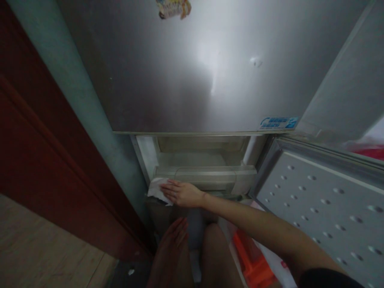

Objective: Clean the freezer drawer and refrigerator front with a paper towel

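Note:
My right hand reaches in from the right and holds a white cloth pressed against the left end of a pale drawer front. Its fingers lie extended over the cloth, which might be paper. The drawer sits in the lower compartment of a fridge, and its translucent front looks pulled slightly forward. Lower down, near my knees, my left hand is held with its fingers stretched out and nothing in it. Dim light leaves the edges of that hand unclear.
The lower fridge door, with a dimpled inner panel, stands open on the right. An orange plastic piece lies on the floor beside my leg. On the left are a green wall and a dark red wooden door or frame.

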`<control>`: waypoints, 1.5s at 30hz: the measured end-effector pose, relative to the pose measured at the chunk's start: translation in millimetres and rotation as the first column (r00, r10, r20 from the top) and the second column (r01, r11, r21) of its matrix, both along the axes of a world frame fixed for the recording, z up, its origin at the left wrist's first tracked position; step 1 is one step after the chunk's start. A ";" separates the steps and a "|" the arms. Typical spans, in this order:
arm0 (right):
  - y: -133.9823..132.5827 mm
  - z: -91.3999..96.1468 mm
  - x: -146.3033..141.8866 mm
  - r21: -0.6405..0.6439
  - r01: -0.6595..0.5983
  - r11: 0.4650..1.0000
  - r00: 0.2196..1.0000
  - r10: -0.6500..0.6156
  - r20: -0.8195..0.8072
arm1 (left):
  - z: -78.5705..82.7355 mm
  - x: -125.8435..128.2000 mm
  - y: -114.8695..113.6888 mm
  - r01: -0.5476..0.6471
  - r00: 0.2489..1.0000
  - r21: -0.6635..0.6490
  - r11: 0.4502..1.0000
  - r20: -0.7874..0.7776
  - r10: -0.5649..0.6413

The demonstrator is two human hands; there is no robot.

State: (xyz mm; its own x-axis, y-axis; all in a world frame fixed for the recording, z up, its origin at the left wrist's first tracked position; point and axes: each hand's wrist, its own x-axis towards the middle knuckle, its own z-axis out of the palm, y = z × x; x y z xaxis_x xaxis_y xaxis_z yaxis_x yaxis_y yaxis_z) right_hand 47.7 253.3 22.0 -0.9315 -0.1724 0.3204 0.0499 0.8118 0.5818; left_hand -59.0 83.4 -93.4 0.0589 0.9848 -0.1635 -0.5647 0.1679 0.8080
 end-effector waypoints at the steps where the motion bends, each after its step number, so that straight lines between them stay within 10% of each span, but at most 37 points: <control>1: -0.3 0.4 -0.8 0.002 0.001 1.000 1.000 -0.001 -0.011 | -1.5 -0.9 -0.1 -0.002 1.000 0.003 1.000 0.020 0.002; 9: 0.8 -33.5 -0.2 -0.058 0.012 0.998 0.997 -0.008 0.071 | -11.6 7.3 6.8 -0.138 0.964 -0.093 0.986 0.215 0.155; 14: 0.9 -26.6 5.6 -0.103 -0.011 0.995 0.993 0.023 0.114 | 75.6 -6.8 10.2 -0.413 0.886 0.103 0.905 -0.186 0.426; 18: -3.8 -4.6 8.0 -0.103 -0.039 0.994 0.998 0.044 0.051 | 162.3 -23.6 29.6 -0.405 0.474 0.559 0.724 -0.548 0.689; 21: -5.9 8.2 5.2 -0.095 0.000 0.995 1.000 -0.002 -0.025 | 193.2 -31.9 57.4 -0.194 0.281 0.721 0.665 -0.609 0.742; 31: -9.0 -33.1 2.3 -0.044 0.051 0.998 0.999 -0.051 -0.008 | 172.4 -38.9 108.5 0.151 -0.204 0.596 0.789 -0.762 0.615; 45: -5.8 -39.1 3.0 -0.012 0.046 0.999 0.999 -0.046 -0.026 | 169.7 -45.0 111.4 0.172 -0.197 0.576 0.799 -0.775 0.601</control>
State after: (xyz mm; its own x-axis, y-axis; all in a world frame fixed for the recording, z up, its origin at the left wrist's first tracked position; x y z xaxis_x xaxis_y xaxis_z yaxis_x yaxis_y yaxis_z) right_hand 50.7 247.5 -17.1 -0.9295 -0.1260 0.3467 0.1023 0.8150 0.5704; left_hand -104.1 194.8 76.4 0.0002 0.8255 0.5645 0.9199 -0.2214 0.3236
